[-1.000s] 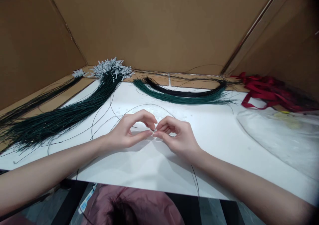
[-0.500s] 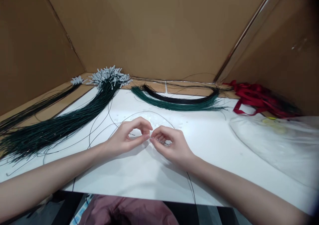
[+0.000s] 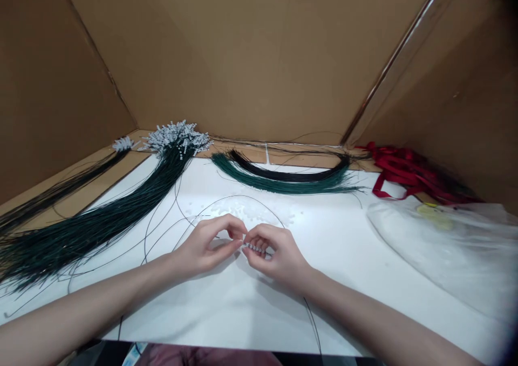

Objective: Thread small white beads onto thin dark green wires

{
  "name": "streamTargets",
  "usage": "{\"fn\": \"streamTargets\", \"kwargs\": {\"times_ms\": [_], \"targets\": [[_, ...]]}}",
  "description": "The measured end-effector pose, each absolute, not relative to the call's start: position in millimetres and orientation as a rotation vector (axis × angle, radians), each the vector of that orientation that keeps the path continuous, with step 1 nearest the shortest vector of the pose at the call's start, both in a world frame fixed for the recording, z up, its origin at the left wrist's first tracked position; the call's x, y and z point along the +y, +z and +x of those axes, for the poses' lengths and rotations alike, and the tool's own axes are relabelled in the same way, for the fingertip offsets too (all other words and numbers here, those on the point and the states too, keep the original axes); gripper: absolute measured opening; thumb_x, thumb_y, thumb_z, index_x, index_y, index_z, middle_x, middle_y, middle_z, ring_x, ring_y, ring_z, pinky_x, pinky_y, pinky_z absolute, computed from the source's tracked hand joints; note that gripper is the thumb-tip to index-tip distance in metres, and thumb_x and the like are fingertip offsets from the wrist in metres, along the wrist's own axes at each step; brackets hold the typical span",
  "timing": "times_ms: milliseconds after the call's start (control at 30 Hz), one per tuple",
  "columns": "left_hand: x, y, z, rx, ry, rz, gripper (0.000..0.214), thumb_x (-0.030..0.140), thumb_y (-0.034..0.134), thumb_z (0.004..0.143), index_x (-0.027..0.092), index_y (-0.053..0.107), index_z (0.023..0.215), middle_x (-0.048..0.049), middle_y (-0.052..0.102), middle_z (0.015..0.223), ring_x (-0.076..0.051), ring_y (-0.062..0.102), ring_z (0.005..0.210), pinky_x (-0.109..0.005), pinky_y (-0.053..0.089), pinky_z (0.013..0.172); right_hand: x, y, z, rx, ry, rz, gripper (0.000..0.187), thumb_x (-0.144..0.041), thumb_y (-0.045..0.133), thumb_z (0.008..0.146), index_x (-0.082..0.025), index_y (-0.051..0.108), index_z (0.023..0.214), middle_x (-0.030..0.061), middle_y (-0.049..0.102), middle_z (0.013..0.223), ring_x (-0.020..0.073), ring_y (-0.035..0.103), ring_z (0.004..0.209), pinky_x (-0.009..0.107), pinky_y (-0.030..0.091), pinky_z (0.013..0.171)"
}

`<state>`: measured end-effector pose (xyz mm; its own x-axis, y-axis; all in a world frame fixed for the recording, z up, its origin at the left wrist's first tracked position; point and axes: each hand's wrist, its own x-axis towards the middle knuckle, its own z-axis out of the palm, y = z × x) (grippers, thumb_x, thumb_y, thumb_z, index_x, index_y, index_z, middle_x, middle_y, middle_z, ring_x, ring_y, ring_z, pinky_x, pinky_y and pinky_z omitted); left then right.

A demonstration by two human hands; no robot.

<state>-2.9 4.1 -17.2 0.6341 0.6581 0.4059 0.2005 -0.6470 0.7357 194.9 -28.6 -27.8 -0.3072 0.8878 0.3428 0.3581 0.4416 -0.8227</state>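
Observation:
Above the white board (image 3: 210, 317), my left hand (image 3: 208, 247) and my right hand (image 3: 283, 252) meet fingertip to fingertip. A short row of small white beads (image 3: 256, 248) on a thin dark wire (image 3: 312, 317) runs through the curl of my right fingers, which are closed on it. My left thumb and forefinger pinch at the row's left end, where the wire appears to pass between them; the exact contact is too small to see. Loose white beads (image 3: 251, 210) lie scattered just behind my hands.
At left lies a big bundle of green wires (image 3: 105, 215) tipped with white beads, beside a smaller bundle (image 3: 76, 174). Behind are bare green wires (image 3: 279, 185) and black wires (image 3: 291, 174). Red ribbon (image 3: 404, 169) and a clear plastic bag (image 3: 441, 258) lie right. Cardboard walls (image 3: 251, 58) surround the board.
The camera view has tilted up, so everything sits lower in the picture. My hands keep the same pinch, and the bead row in my right hand shows more plainly.

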Motion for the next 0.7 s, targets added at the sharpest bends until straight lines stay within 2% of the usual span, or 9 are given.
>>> {"fn": "streamTargets", "kwargs": {"times_ms": [400,700], "targets": [[2.4,-16.2,-3.8,0.671,0.881,2.195,0.012,0.009,0.058,0.087,0.017,0.057,0.096,-0.0011,0.064,0.087,-0.011,0.061,0.079,-0.022,0.048,0.074,-29.8,-27.2,196.4,-1.892,0.803,-1.015,0.006,-0.011,0.06,0.075,-0.017,0.06,0.077,-0.0011,0.056,0.067,0.0089,0.05,0.057,0.02,0.042,0.055],[-2.5,-9.0,-8.0,0.652,0.923,2.264,0.013,0.009,0.06,0.085,0.017,0.055,0.095,-0.0021,0.062,0.086,-0.013,0.059,0.08,-0.025,0.048,0.074,-34.4,-24.2,194.0,-1.937,0.756,-1.042,0.006,-0.012,0.06,0.076,-0.018,0.06,0.075,-0.0012,0.056,0.068,0.0098,0.049,0.06,0.021,0.041,0.058]]}}
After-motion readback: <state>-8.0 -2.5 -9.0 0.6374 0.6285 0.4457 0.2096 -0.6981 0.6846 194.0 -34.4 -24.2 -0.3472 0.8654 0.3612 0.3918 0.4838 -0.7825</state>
